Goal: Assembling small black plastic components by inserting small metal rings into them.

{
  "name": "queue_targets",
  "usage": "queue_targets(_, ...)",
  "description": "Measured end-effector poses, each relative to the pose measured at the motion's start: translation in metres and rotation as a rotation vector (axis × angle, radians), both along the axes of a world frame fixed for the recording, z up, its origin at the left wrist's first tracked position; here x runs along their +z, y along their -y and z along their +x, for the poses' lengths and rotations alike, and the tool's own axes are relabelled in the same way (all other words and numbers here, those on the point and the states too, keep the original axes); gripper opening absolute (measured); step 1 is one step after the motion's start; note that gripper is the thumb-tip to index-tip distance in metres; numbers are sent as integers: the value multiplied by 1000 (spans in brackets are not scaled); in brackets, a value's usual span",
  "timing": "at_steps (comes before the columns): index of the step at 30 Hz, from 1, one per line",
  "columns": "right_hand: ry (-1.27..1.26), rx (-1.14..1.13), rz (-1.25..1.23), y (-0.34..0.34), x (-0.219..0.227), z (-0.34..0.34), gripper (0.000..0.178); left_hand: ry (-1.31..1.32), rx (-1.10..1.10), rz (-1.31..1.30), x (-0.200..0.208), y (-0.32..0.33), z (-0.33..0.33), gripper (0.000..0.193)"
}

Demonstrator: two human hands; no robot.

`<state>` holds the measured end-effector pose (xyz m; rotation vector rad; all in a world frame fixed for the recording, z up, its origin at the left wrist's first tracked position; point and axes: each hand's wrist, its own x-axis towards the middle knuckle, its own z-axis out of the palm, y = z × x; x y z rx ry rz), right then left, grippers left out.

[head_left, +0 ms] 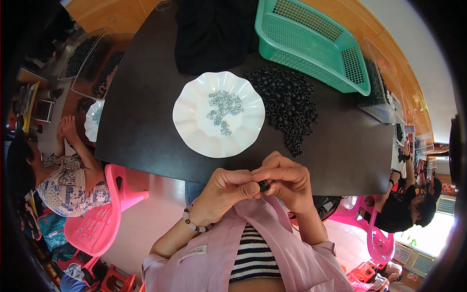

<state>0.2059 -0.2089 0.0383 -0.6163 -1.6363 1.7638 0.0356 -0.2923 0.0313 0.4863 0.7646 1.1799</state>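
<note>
Close to my body, just past the table's near edge, both hands meet around one small black ring-shaped part (264, 185). My left hand (228, 189), with a bead bracelet at the wrist, pinches it from the left. From the other side, the thumb and fingers of my right hand (288, 182) close on it too. Beyond them a white scalloped plate (189, 121) carries a scatter of tiny clear pieces (225, 108). Right of the plate lies a heap of black ring-shaped parts (284, 104), much like the held one. Whether a clear piece is between my fingers is hidden.
A green plastic basket (311, 65) stands at the back right of the dark table (146, 97), beside a clear bin (377, 92). Black cloth (214, 39) lies at the back. One person (73, 180) sits at left, another (408, 209) at right, near pink chairs (95, 226).
</note>
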Motion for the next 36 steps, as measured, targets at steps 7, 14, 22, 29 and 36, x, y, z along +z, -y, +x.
queue_targets(7, 26, -11, 114, 0, -2, 2, 29, -29, -18, 28, -2, 2, -1, 22)
queue_targets(14, 44, -32, 174, 0, -2, 0, 27, -113, 5, 46, 0, 3, -1, 21)
queue_targets(22, 74, -31, 180, 0, 0, -1, 24, -170, 20, 35, -5, 3, 0, 19)
queue_targets(29, 106, -12, 181, 0, 2, 2, 20, -225, 6, 21, -2, 2, 1, 18)
queue_targets(36, 51, 5, 170, -4, -4, 4, 25, -72, 41, 1, -3, 2, 4, 19)
